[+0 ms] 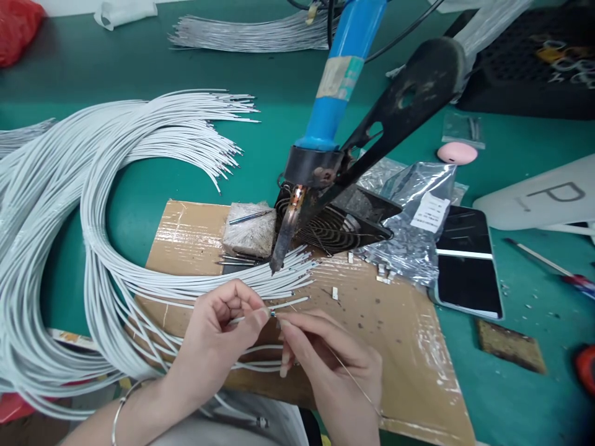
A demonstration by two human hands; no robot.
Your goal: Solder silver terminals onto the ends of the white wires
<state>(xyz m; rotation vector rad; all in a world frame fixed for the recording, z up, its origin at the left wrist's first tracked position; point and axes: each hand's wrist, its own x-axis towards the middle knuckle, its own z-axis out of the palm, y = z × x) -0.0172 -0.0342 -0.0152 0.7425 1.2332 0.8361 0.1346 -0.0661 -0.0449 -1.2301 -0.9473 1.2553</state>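
My left hand (227, 328) pinches a white cable (236, 320) near its end, between thumb and forefinger. Against that cable's tip, the thumb and forefinger of my right hand (330, 365) are pressed together. A thin solder wire (351, 376) runs through my right hand; the small part at the fingertips is mostly hidden. Just above both hands, the tip of a blue-handled soldering iron (282, 244) points down from its black bracket (404, 93). More white cables (186, 279) lie in a bundle behind and beside my left hand.
Beneath the hands is a brown cardboard sheet (400, 347) with small metal connectors (334, 293). A worn block (250, 229) and a black fan (334, 229) stand by the iron. To the right are a plastic bag (409, 235), a phone (467, 263) and a white bottle (539, 192).
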